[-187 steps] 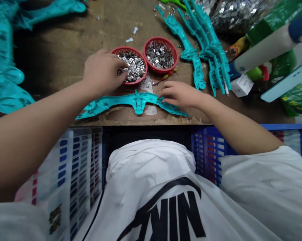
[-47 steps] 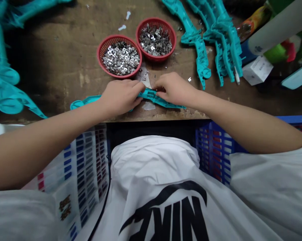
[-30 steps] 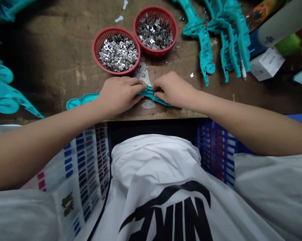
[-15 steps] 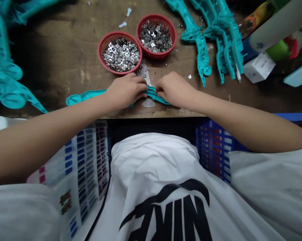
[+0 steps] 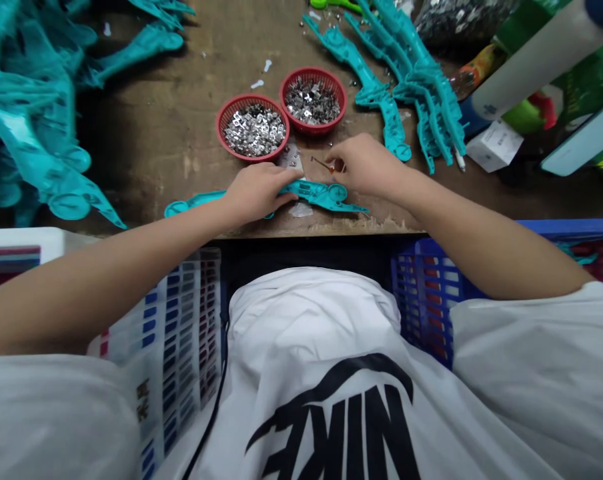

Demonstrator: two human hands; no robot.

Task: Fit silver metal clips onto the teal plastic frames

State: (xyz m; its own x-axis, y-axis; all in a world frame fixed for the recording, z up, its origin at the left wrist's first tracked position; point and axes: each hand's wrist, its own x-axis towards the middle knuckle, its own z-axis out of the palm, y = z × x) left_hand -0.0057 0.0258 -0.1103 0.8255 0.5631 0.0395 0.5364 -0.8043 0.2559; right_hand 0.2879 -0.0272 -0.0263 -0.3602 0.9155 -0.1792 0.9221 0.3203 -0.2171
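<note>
A long teal plastic part (image 5: 321, 195) lies along the near edge of the wooden table (image 5: 171, 140). My left hand (image 5: 256, 191) rests closed on its middle and presses it down. My right hand (image 5: 364, 165) is lifted just beyond the part and closed on a small screwdriver (image 5: 324, 163) with a red-orange handle, its thin shaft pointing left. Two red baskets of small metal pieces stand right behind my hands, the left basket (image 5: 253, 127) and the right basket (image 5: 313, 101).
Heaps of teal plastic parts lie at the left (image 5: 31, 127) and at the back right (image 5: 411, 87). A white box (image 5: 494, 145), a phone (image 5: 581, 143) and green packages sit at the right. A blue crate (image 5: 426, 287) and a white crate (image 5: 181, 313) stand below the table edge.
My right hand has come off the teal part and moved back and right, now showing the screwdriver. The left hand stays on the part. The camera has tilted up.
</note>
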